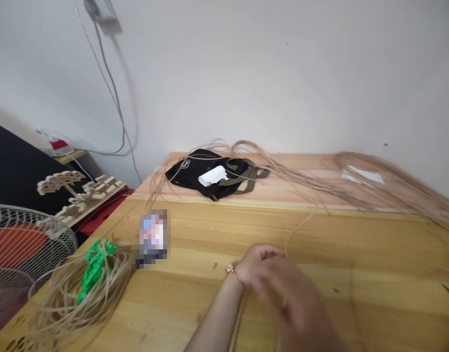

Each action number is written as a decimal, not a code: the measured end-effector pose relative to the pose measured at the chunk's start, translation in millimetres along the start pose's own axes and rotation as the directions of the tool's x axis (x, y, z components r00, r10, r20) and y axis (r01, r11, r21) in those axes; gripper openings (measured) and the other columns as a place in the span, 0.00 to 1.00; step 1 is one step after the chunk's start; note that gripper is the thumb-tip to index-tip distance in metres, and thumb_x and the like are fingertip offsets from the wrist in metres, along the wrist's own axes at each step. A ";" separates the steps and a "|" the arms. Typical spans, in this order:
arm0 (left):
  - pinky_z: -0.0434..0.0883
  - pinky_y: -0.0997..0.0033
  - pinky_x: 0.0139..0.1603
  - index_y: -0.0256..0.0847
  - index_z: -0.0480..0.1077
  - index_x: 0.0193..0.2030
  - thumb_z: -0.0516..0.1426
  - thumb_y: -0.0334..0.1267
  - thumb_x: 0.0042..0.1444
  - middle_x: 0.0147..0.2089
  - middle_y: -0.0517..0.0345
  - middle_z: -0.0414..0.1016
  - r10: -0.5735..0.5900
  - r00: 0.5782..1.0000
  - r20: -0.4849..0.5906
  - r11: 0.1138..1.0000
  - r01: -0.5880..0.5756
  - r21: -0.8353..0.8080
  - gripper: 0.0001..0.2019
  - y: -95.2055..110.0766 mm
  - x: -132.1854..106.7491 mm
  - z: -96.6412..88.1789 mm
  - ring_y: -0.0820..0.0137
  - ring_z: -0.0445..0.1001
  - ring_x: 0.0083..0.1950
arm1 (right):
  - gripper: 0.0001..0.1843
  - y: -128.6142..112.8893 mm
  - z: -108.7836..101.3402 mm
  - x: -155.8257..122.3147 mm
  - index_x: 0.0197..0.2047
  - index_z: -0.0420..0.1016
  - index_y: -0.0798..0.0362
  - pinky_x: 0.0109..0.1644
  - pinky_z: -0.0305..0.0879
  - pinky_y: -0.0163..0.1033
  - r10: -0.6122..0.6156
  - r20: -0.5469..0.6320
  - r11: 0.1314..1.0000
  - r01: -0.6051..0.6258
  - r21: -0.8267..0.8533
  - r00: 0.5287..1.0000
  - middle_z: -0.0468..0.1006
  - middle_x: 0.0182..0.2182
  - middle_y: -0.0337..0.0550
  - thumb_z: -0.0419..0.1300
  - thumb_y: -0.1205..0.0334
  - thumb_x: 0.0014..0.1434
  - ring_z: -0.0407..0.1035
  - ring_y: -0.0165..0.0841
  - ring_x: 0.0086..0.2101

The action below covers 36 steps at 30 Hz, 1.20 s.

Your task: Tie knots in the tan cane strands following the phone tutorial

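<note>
My left hand (259, 266), with a thin bracelet on the wrist, rests on the wooden table (195, 293) with its fingers curled. A single thin cane strand (297, 227) rises from its fingertips toward the back of the table. My right hand (295, 305) lies just in front of the left, smeared by motion, so its fingers cannot be made out. A long loose bundle of cane strands (359, 188) spreads across the far right of the table.
A coil of cane strips tied with green ribbon (83, 288) lies at the table's near left. A black bag (195, 173) with a white object on it sits at the back. A fan (19, 254) and a wooden cut-out ornament (77, 195) stand off the left edge.
</note>
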<state>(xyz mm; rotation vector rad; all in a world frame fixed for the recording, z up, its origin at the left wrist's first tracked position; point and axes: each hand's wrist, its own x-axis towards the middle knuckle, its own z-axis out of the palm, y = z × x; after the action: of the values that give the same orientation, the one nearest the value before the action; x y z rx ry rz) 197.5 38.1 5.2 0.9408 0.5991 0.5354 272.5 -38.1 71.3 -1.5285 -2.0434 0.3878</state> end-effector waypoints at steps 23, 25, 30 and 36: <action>0.64 0.75 0.29 0.31 0.72 0.34 0.61 0.39 0.39 0.26 0.53 0.73 0.171 0.970 -0.174 0.929 -0.100 0.357 0.15 -8.8 -12.2 10.0 0.75 0.67 0.26 | 0.16 91.1 -13.9 -21.9 0.33 0.73 0.49 0.35 0.63 0.37 0.251 0.230 0.937 -0.296 0.186 0.940 0.75 0.29 0.41 0.46 0.55 0.57 0.69 0.35 0.32; 0.64 0.76 0.29 0.33 0.72 0.34 0.60 0.37 0.41 0.27 0.53 0.74 0.204 0.959 -0.198 0.881 -0.091 0.465 0.13 -5.7 -16.0 8.5 0.74 0.68 0.26 | 0.16 90.0 -12.8 -22.1 0.34 0.72 0.49 0.35 0.63 0.38 0.221 0.239 0.941 -0.272 0.204 0.945 0.74 0.29 0.42 0.45 0.56 0.58 0.68 0.34 0.32; 0.65 0.75 0.32 0.38 0.73 0.35 0.56 0.34 0.46 0.31 0.55 0.75 0.332 0.933 -0.138 0.620 -0.106 0.777 0.09 4.5 -24.3 9.2 0.71 0.70 0.31 | 0.15 90.1 -9.0 -21.8 0.33 0.71 0.50 0.36 0.62 0.38 0.190 0.237 0.956 -0.235 0.176 0.953 0.73 0.28 0.43 0.45 0.58 0.58 0.67 0.34 0.31; 0.63 0.71 0.37 0.39 0.71 0.32 0.51 0.31 0.52 0.31 0.56 0.73 0.429 0.899 0.087 0.122 -0.153 0.981 0.08 10.5 -27.9 14.2 0.69 0.67 0.35 | 0.14 92.6 -3.5 -21.4 0.32 0.71 0.51 0.37 0.62 0.39 0.177 0.180 0.978 -0.193 0.074 0.968 0.73 0.29 0.43 0.45 0.61 0.57 0.67 0.35 0.32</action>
<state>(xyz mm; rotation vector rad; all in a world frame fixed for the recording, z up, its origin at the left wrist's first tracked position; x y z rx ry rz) 185.5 16.7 27.2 2.3754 1.0082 0.5902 351.5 -29.9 19.1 -1.6855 -1.9853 0.6994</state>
